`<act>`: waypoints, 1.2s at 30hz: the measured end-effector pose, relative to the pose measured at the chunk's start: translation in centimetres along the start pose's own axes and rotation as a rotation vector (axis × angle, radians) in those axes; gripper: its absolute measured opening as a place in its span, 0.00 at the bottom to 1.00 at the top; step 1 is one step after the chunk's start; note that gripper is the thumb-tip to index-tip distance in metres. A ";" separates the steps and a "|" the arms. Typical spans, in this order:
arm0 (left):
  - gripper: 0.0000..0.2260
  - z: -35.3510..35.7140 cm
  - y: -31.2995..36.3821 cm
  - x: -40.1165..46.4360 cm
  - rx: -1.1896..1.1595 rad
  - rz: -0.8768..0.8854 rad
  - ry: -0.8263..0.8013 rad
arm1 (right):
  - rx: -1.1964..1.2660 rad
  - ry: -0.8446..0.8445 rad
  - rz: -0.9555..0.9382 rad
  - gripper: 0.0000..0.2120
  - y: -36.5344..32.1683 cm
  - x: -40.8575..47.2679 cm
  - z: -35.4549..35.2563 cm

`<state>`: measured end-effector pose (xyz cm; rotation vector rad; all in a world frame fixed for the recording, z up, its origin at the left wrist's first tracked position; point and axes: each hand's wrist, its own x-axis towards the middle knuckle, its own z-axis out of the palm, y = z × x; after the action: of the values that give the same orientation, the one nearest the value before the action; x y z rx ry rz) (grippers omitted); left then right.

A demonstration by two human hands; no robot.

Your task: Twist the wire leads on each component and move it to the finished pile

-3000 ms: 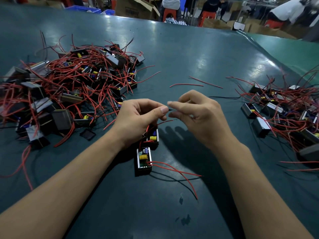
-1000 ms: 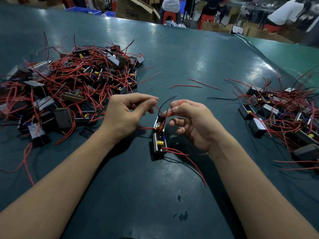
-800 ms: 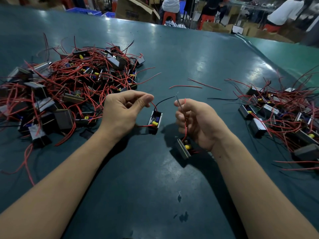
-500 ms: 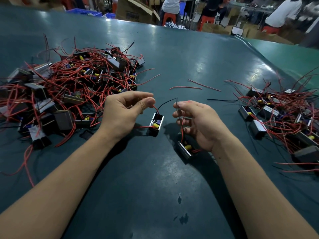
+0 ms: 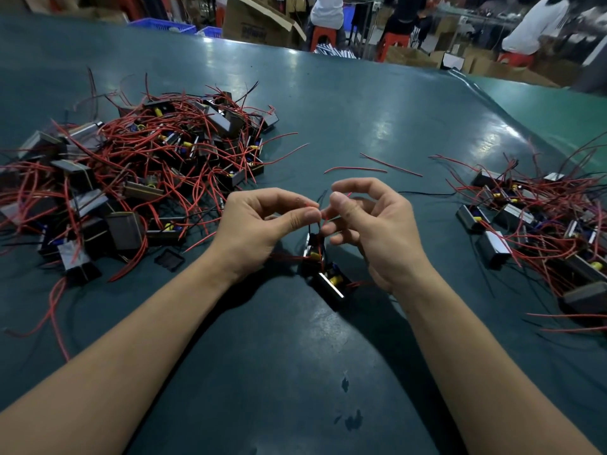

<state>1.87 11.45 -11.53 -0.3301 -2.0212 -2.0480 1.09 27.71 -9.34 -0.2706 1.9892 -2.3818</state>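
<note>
Two small boxed components sit close together on the green table between my hands. One component (image 5: pixel 313 249) hangs just below my fingertips by its red and black leads (image 5: pixel 315 224). The other component (image 5: pixel 331 284) lies on the table under my right palm. My left hand (image 5: pixel 259 229) pinches the leads between thumb and forefinger. My right hand (image 5: pixel 371 224) meets it fingertip to fingertip and pinches the same leads. A big pile of components with red wires (image 5: pixel 131 178) lies to the left. A smaller pile (image 5: pixel 538 224) lies to the right.
Two loose red wire pieces (image 5: pixel 371 167) and a black wire (image 5: pixel 427 193) lie beyond my hands. A small black square part (image 5: pixel 168 259) rests near the left pile. Cardboard boxes (image 5: pixel 259 24) and seated people (image 5: pixel 326 11) are past the table's far edge.
My hands have come together over the centre. The component hanging from my left hand now hangs next to the one under my right hand. My right hand has let go of its own wire and pinches the left component's leads.
</note>
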 end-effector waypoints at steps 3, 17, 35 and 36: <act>0.09 -0.1 0.1 0.0 0.009 0.054 -0.056 | 0.026 -0.035 -0.026 0.04 0.1 0.1 -0.2; 0.10 0.4 -0.4 -0.6 0.439 0.283 0.177 | -0.073 -0.161 -0.151 0.10 0.6 -0.1 0.1; 0.06 0.1 -0.3 -0.5 0.696 0.488 0.044 | -0.521 -0.003 -0.316 0.06 1.2 -0.2 -0.6; 0.06 0.1 -0.3 -0.5 0.704 0.503 0.042 | -0.540 0.003 -0.326 0.06 1.2 -0.2 -0.7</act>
<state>2.25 11.56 -12.02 -0.5624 -2.1863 -0.9741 1.07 28.17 -10.62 -0.6439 2.7394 -1.9261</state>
